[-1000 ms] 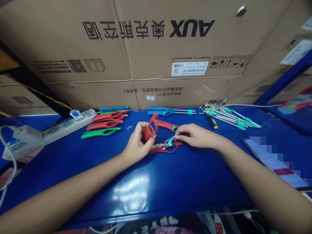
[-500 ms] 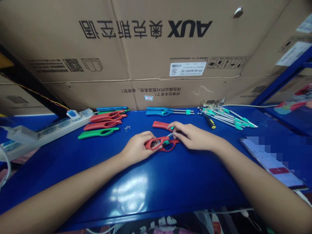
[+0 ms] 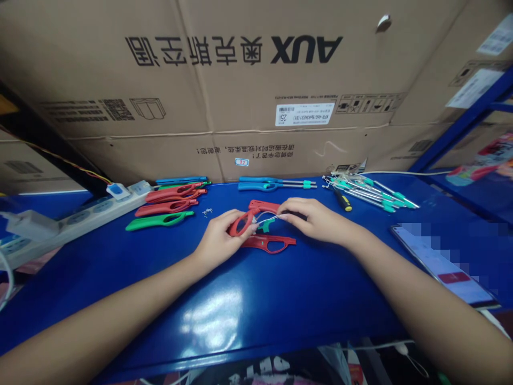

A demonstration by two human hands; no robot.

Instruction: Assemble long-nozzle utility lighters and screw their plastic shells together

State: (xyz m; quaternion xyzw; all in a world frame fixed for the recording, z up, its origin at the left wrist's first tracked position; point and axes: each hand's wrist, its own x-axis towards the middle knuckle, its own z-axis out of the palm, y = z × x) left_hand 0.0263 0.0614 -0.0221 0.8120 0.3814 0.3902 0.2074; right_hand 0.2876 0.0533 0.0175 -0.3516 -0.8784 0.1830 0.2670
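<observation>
My left hand (image 3: 222, 232) is closed round a red lighter handle half (image 3: 241, 223) with an oval opening. Thin white wires (image 3: 266, 218) run from it to the pinched fingertips of my right hand (image 3: 306, 216). Beneath the wires shows a small teal-green part (image 3: 265, 226). Just in front, another red handle half (image 3: 276, 244) lies on the blue table. A further red piece (image 3: 262, 206) lies behind, partly covered by my right hand.
Red, green and blue handles (image 3: 160, 220) lie at the left beside a power strip (image 3: 92, 212) and small screws (image 3: 207, 212). Blue lighters (image 3: 258, 184), metal rods (image 3: 377, 192), a screwdriver (image 3: 343, 201) and a phone (image 3: 444, 267) also lie on the table (image 3: 260, 310).
The handle half in my left hand has turned and moved slightly left, away from the red half in front, which now shows more fully. The wires are stretched out between my hands.
</observation>
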